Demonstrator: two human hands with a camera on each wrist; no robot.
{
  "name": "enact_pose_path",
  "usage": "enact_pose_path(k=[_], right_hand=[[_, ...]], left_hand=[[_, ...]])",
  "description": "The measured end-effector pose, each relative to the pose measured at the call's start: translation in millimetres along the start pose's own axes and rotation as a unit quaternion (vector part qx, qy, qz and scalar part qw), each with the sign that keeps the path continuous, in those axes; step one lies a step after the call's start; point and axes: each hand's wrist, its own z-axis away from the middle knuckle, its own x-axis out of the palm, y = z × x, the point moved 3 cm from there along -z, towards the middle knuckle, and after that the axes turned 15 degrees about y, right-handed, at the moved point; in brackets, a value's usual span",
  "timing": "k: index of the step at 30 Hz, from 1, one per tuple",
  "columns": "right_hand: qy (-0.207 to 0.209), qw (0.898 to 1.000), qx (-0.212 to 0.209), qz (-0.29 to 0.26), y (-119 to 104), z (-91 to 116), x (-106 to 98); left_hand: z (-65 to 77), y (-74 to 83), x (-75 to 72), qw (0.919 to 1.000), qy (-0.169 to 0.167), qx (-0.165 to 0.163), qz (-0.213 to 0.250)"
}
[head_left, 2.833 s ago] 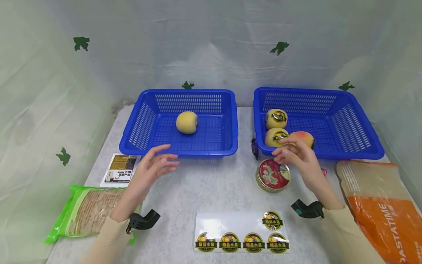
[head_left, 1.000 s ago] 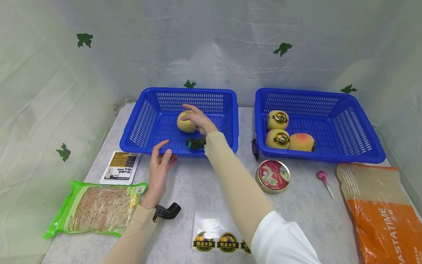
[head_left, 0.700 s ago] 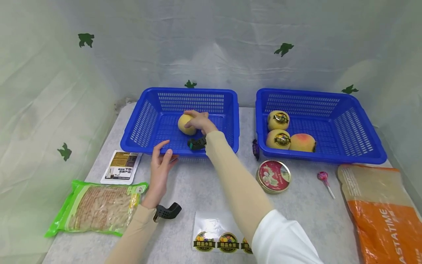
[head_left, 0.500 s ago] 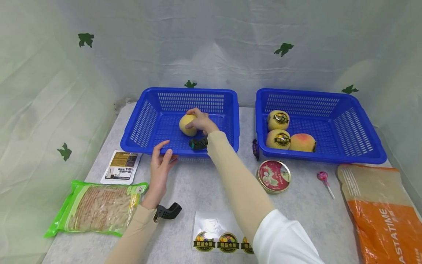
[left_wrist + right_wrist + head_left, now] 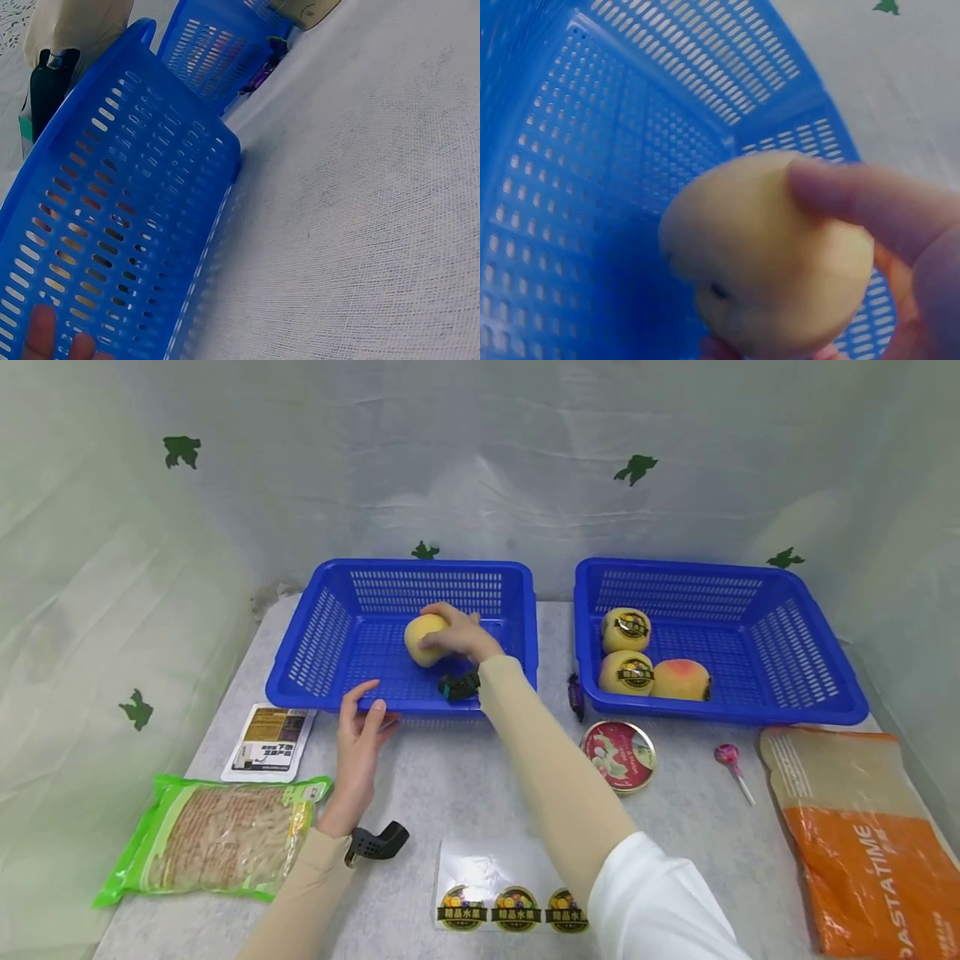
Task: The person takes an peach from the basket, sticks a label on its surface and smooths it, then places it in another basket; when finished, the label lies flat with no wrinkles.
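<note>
In the left blue basket (image 5: 401, 703), my right hand (image 5: 459, 633) holds a yellow peach (image 5: 420, 640). In the right wrist view the thumb lies across the peach (image 5: 750, 240) and fingertips show beneath it; a small dark stem pit is visible. Whether the peach is off the basket floor I cannot tell. My left hand (image 5: 358, 739) is at the basket's front wall, fingers spread and loosely bent. Its fingertips (image 5: 41, 330) show against the slotted wall in the left wrist view; contact is unclear.
A right blue basket (image 5: 720, 710) holds several fruits, two with labels (image 5: 636, 673). Around lie a round red tin (image 5: 618, 756), lollipop (image 5: 727, 755), wrapped candy (image 5: 575, 696), sticker sheet (image 5: 480, 864), orange bag (image 5: 862, 860), green-edged bag (image 5: 217, 837) and white pack (image 5: 268, 743).
My right hand has crossed from the right basket to the left one and taken hold of the peach, which has shifted a little. The left hand has moved to the basket's front wall.
</note>
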Motion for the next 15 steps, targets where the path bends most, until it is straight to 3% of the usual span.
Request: enact_pose_path(k=[10,15], right_hand=[[-0.089,0.991,-0.101,-0.026,-29,7,-40],[-0.093,0.989,-0.114,-0.027,-42,25,-69]], left_hand=[[-1.4,0.3,1.2,1.0,-0.008,0.001,0.005],[-0.8,1.8,1.3,0.9999,-0.011,0.003,0.002]])
